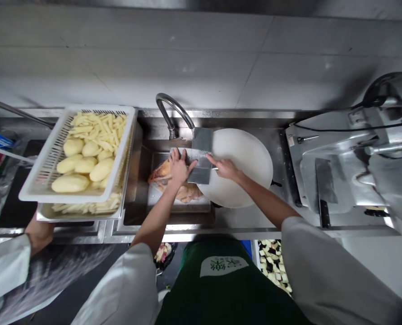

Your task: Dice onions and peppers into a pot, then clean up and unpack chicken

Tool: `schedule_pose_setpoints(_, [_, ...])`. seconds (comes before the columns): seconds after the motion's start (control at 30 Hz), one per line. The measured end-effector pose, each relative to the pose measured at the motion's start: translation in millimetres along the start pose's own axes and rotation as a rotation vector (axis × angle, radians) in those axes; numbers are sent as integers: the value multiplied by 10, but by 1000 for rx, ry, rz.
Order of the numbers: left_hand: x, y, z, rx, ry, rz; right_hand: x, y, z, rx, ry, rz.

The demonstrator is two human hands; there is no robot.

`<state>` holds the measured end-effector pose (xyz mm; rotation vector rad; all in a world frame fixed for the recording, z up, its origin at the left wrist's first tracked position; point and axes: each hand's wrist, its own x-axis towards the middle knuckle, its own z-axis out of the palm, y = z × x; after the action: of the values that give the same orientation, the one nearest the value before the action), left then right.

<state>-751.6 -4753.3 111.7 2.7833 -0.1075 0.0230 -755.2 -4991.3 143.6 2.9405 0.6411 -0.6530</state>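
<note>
My right hand (pixel 227 169) is closed round the handle of a cleaver, its index finger stretched out onto the broad grey blade (pixel 201 175). The blade overlaps the left edge of a round white cutting board (pixel 244 169) and reaches over the sink. A paler band crosses the middle of the blade; I cannot tell what it is. My left hand (pixel 178 168) is open, fingers spread, with the thumb close to the blade's left side. Below it, pale yellowish poultry (pixel 187 192) lies in the steel sink (pixel 133 198), partly hidden by my hand and forearm.
A white basket (pixel 28 192) of peeled potatoes and cut strips stands left, over a steel pan (pixel 82 219). A curved faucet (pixel 175 103) rises behind the sink. Another cleaver (pixel 322 185) lies right. Another person's hand (pixel 40 232) is at the left. Cut eggplant (pixel 273 262) sits below the counter.
</note>
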Motion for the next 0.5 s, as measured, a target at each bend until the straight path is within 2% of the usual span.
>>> schedule_pose_setpoints(0.03, [49, -3, -15, 6, 11, -14, 71, 33, -54, 0, 18, -23])
schedule_pose_setpoints(0.07, [-4, 2, -12, 11, 27, -26, 66, 35, -60, 2, 28, -44])
schedule_pose_setpoints(0.1, [-149, 14, 8, 15, 45, -35, -6, 10, -21, 5, 24, -64])
schedule_pose_setpoints(0.2, [-829, 81, 124, 27, 91, -70, -392, -123, 215, 12, -41, -118])
schedule_pose_setpoints(0.27, [-1079, 119, 167, 39, 86, -97, -511, -144, 297, 5, -94, -144])
schedule_pose_setpoints(0.3, [-1059, 126, 161, 44, 73, -102, -476, -116, 280, -5, -100, -144])
schedule_pose_setpoints(0.33, [-943, 122, 135, 49, 56, -102, -379, -67, 228, -18, -86, -138])
schedule_pose_setpoints(0.43, [-321, 54, 3, 46, -5, -81, 64, 109, -19, -61, 22, -110])
schedule_pose_setpoints(0.5, [-90, 6, -59, 31, -22, -64, 210, 146, -101, -77, 63, -108])
